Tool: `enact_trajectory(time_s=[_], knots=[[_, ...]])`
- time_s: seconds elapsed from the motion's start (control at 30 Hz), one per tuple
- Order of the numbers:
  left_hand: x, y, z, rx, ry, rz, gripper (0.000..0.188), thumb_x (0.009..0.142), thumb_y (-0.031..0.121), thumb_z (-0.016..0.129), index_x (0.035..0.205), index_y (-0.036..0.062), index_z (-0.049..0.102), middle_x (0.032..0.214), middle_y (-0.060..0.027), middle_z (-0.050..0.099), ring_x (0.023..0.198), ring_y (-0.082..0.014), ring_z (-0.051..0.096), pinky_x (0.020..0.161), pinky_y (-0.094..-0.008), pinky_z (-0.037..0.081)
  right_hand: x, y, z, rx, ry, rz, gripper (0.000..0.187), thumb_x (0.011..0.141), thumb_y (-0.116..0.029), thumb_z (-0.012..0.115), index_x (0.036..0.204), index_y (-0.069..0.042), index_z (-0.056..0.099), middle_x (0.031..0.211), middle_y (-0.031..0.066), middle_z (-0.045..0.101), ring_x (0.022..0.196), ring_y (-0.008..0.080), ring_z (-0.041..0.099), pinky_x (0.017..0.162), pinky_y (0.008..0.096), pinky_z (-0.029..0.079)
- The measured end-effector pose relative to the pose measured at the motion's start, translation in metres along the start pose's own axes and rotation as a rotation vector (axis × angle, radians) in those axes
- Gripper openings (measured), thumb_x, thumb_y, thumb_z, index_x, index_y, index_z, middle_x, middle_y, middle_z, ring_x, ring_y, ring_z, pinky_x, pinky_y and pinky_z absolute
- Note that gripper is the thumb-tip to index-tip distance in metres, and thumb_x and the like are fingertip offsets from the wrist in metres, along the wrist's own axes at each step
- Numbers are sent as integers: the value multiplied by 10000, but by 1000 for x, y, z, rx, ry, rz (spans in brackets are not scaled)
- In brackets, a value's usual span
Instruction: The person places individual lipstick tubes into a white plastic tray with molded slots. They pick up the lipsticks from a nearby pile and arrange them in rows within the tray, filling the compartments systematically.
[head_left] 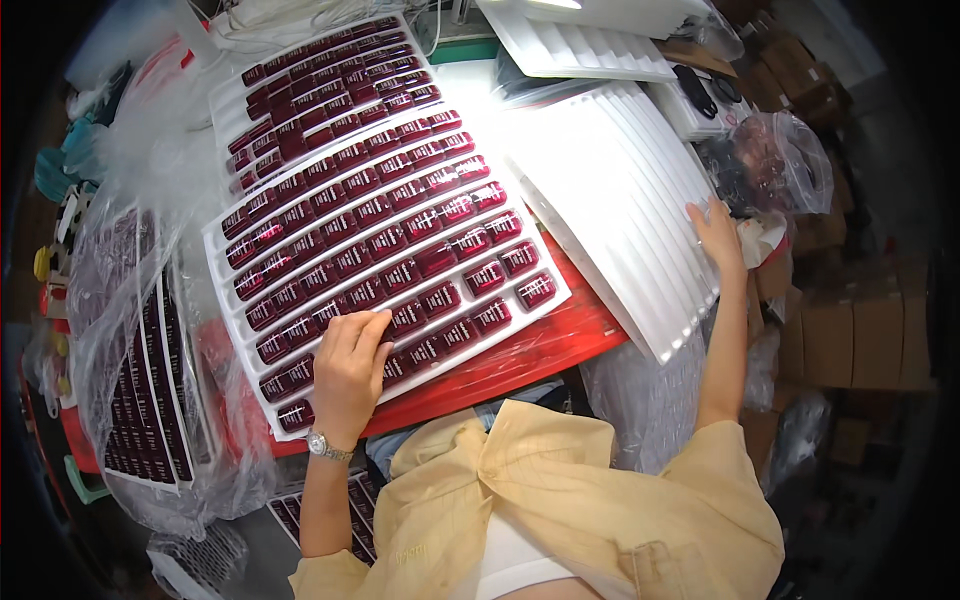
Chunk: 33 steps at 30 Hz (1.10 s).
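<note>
Well, taking the middle of my view as the centre of the dial, my left hand (350, 360) sits at eight o'clock, fingers bent down over the near rows of dark red glossy pieces (386, 243); my fingertips meet them at the thumb side, but I cannot tell whether they pinch one. Those pieces stand in slanting rows in a white tray (552, 300), which spreads around ten o'clock on the red table (520, 372). A silvery watch (328, 447) circles my left wrist

My right hand (716, 235), between two and three o'clock, lies with fingers stretched over the right edge of a white ribbed tray (620, 190); whether it grips, I cannot tell. A second filled tray (222, 130) lies at eleven, and cardboard boxes (855, 340) stand at three
</note>
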<state>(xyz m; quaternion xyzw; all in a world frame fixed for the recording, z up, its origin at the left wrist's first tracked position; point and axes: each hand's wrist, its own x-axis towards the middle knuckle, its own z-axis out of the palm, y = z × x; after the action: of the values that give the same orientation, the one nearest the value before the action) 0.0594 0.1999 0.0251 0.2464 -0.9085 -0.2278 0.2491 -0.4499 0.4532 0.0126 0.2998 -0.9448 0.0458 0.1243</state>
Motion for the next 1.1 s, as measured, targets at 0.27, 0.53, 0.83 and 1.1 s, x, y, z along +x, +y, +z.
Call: enact_trajectory(time_s=[0.27, 0.53, 0.83, 1.1], knots=[[-31, -14, -28, 121, 153, -158, 311, 707, 92, 749, 995, 39, 641, 978, -92, 595, 899, -281, 552, 800, -394, 436, -13, -15, -7, 49, 116, -159, 194, 842, -202, 615, 993, -84, 592, 1010, 146, 543, 980, 358, 530, 838, 454, 432], [-55, -27, -58, 150, 68, -340, 333, 697, 79, 747, 1008, 1, 658, 968, -78, 591, 906, -275, 543, 810, -375, 437, 18, 0, 3, 173, 105, -184, 105, 806, -129, 637, 901, -86, 651, 909, 112, 597, 856, 303, 580, 759, 403, 460], [-25, -10, -20, -378, 311, -313, 366, 690, 32, 772, 1034, 42, 646, 1001, -72, 640, 818, -160, 578, 723, -274, 456, -42, -227, -53, 1350, -251, -229, 270, 835, -40, 648, 1103, -9, 641, 961, 41, 633, 763, 76, 574, 649, 210, 464], [-18, -7, 2, -548, 502, -358, 354, 708, -14, 759, 1036, -5, 626, 982, -67, 614, 782, -124, 589, 689, -249, 491, -152, -396, -75, 1336, -138, -734, 185, 726, 32, 711, 900, -16, 677, 888, 60, 605, 730, 106, 594, 567, 226, 490]])
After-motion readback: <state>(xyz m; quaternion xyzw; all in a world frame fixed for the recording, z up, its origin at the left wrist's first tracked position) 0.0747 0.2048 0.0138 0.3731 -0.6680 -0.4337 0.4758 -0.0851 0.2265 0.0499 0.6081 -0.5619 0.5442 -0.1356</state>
